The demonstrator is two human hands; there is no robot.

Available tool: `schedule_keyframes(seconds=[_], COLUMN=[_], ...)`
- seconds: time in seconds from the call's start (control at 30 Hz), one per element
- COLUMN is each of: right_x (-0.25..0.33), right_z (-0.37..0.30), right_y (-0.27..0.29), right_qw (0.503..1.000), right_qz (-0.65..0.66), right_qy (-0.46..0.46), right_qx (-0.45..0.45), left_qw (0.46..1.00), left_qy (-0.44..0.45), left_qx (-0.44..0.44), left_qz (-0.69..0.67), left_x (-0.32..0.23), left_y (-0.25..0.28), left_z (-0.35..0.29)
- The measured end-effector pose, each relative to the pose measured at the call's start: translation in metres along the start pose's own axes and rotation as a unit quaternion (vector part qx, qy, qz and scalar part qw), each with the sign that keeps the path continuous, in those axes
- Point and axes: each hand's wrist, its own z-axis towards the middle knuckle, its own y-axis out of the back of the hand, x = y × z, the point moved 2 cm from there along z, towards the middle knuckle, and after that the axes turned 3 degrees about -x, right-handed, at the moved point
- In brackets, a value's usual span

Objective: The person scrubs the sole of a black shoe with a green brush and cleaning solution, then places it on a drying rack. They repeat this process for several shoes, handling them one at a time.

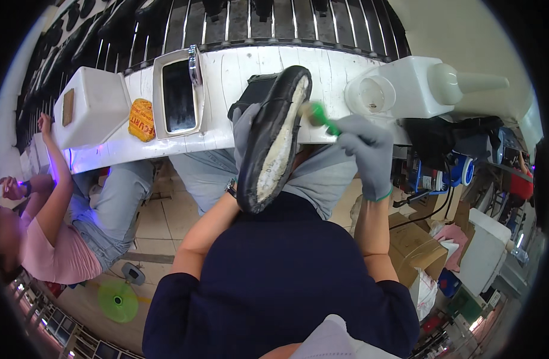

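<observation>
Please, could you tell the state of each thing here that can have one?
Black shoe: held in the left hand, pale underside exposed.
Green brush: held in the right hand, close to the shoe; contact unclear.
Left hand: gloved, gripping.
Right hand: gloved, gripping.
Round cup: open at the top.
Rectangular tray: open, dark inside; contents unclear.
Yellow item: lying on the white table.

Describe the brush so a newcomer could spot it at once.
At the white workbench, find the person's gray-gloved right hand. The brush it holds points left, beside a black shoe. Bright green sets it apart from its gray and black neighbours.
</observation>
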Motion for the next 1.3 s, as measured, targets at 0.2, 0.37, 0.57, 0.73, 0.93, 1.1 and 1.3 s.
schedule_keyframes(seconds=[0.2, 0.37, 0.57, 0.73, 0.93, 1.1, 1.3], right_x=[0.005, 0.005, -0.012, -0.022, -0.048, -0.065, -0.040], right_z=[-0.029, -0.035, -0.029, -0.012, 0.015, 0.043, 0.023], right_y=[-0.027, -0.036, -0.033, -0.030, -0.016, 0.000, 0.001], right_qw=[0.995, 0.992, 0.985, 0.983, 0.973, 0.962, 0.986], right_qz=[-0.072, -0.125, -0.167, -0.160, -0.185, -0.209, -0.156], right_qy=[0.042, 0.026, 0.011, -0.004, 0.008, 0.018, -0.020], right_qx=[0.062, 0.020, -0.047, -0.090, -0.136, -0.174, -0.060], left_qw=[0.996, 1.000, 0.999, 0.999, 0.991, 0.968, 0.977], left_qy=[0.067, 0.010, 0.027, -0.011, -0.091, -0.193, -0.156], left_qx=[0.004, -0.004, 0.013, -0.019, -0.059, -0.105, -0.096], left_qz=[0.051, 0.028, 0.040, 0.035, 0.074, 0.124, 0.105], left_x=[0.013, 0.026, 0.065, 0.037, 0.024, 0.004, 0.010], left_y=[0.001, -0.004, -0.010, -0.010, -0.005, -0.006, -0.005], left_z=[-0.008, -0.017, -0.041, -0.021, -0.005, 0.008, 0.008])
